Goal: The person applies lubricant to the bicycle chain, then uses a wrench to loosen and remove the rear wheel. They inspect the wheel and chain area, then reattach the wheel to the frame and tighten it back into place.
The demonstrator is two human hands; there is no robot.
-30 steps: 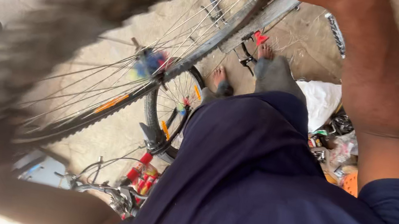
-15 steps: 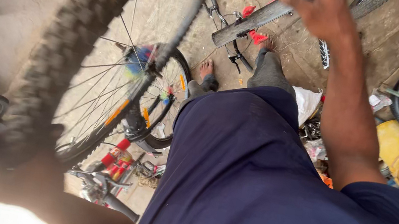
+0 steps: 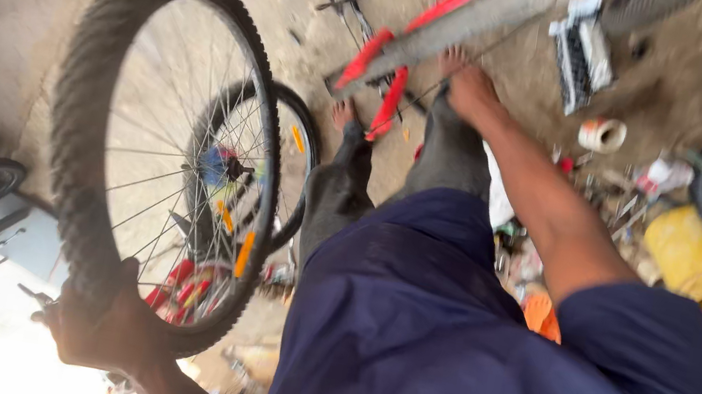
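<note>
Left hand [image 3: 100, 331] clenched on the tyre at the bottom of the wheel [image 3: 163, 156], rim rising from the grip toward 12 o'clock, held upright. Right hand [image 3: 473, 89] closed on the grey-and-red frame [image 3: 456, 25], long axis running 2 to 8 o'clock, well apart at the wheel's 2 o'clock.
</note>
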